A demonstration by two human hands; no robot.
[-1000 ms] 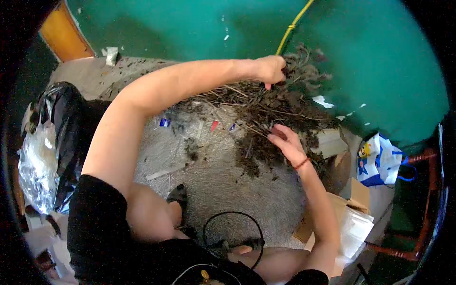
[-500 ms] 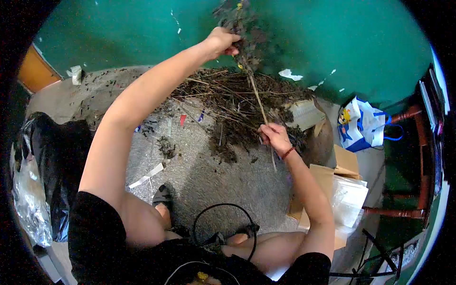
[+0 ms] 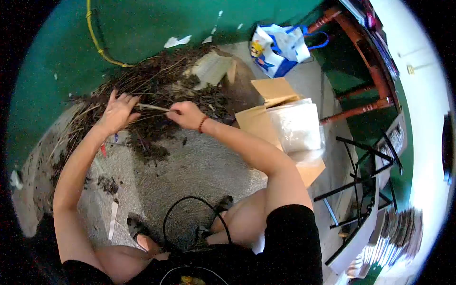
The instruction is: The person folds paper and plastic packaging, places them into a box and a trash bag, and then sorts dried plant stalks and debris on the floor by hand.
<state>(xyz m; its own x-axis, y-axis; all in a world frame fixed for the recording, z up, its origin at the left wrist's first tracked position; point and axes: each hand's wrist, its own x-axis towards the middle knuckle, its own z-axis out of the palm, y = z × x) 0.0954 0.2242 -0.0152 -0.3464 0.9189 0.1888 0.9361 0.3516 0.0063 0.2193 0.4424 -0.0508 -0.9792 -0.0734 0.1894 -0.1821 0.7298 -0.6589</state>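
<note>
A thin pale stalk point(image 3: 154, 108) lies low over a heap of dark dried plants point(image 3: 156, 78) on the floor. My right hand point(image 3: 187, 115), with a beaded bracelet at the wrist, is closed on the stalk's near end. Over its other end is my left hand point(image 3: 118, 114), palm down and fingers spread, against the heap. The stalk runs under the left fingers, where its leafy part cannot be told from the pile. Crumbs of dry leaf point(image 3: 108, 184) are scattered on the grey floor point(image 3: 185, 164).
An opened cardboard box point(image 3: 259, 124) with clear plastic sleeves point(image 3: 297, 126) stands at right. Behind it are a blue-and-white bag point(image 3: 280, 50) and a dark wooden chair point(image 3: 375, 76). A black folding frame point(image 3: 356, 178) stands farther right. A black hoop point(image 3: 166, 221) is near my legs.
Both hands have come down from holding the stalk raised and slanted, and the stalk is now low over the heap. My left fingers have spread. The view has turned right.
</note>
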